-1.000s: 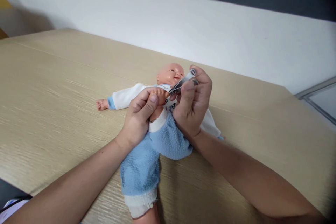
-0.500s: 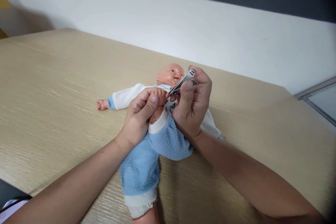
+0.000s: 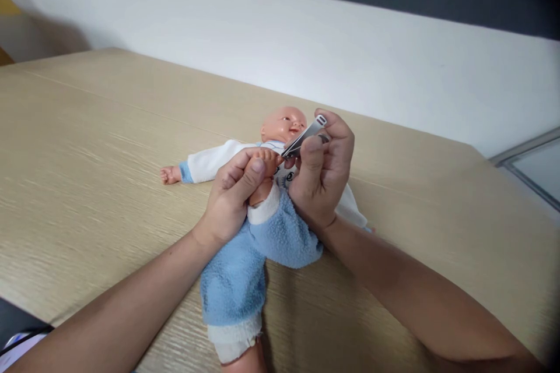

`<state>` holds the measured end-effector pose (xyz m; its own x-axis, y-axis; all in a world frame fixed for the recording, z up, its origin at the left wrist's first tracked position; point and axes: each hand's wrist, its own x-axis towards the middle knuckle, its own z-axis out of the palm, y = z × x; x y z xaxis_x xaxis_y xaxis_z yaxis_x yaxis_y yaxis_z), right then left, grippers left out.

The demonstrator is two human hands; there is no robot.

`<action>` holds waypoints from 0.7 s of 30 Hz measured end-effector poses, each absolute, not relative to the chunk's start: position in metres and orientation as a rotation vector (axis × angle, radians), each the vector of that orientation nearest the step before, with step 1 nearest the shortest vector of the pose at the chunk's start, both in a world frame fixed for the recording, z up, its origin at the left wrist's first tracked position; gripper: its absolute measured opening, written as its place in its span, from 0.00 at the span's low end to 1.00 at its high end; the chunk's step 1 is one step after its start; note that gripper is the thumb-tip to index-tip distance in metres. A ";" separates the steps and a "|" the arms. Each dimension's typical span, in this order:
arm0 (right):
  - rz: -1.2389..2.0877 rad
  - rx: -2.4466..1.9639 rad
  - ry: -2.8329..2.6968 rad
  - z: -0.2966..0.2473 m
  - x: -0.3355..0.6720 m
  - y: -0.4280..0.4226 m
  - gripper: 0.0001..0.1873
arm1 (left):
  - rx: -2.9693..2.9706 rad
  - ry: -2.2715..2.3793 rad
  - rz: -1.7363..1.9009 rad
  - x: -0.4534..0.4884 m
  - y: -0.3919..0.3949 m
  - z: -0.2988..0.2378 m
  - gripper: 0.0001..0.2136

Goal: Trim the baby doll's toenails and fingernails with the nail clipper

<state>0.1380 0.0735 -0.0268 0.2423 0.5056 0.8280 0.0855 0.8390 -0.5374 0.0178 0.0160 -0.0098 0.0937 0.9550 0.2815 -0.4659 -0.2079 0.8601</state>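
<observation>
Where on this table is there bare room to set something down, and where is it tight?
Bare table lies left of the doll and right of it toward the wall. Crowded mid-table: left hand grips the doll's foot, right hand holds a nail clipper there.

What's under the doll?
The table: the doll lies on its back on it, hiding whatever is beneath. The left hand holds one foot up; the right hand holds a clipper at it.

A plastic baby doll in white top and blue fleece trousers (image 3: 236,280) is lying face-up on the pale wooden counter (image 3: 87,145), one leg raised. A silver metal nail clipper (image 3: 304,137) is slanting down onto its raised toes.
</observation>
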 end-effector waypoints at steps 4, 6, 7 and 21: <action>0.299 -0.538 -1.316 -0.026 0.137 0.073 0.22 | 1.090 0.610 1.447 0.017 0.016 -0.010 0.13; 0.286 -0.531 -1.319 -0.024 0.137 0.072 0.21 | 1.094 0.604 1.448 0.018 0.016 -0.010 0.13; 0.279 -0.539 -1.319 -0.023 0.137 0.071 0.20 | 1.097 0.604 1.450 0.018 0.016 -0.010 0.13; 0.305 -0.518 -1.317 -0.022 0.138 0.070 0.19 | 1.105 0.589 1.454 0.018 0.018 -0.011 0.13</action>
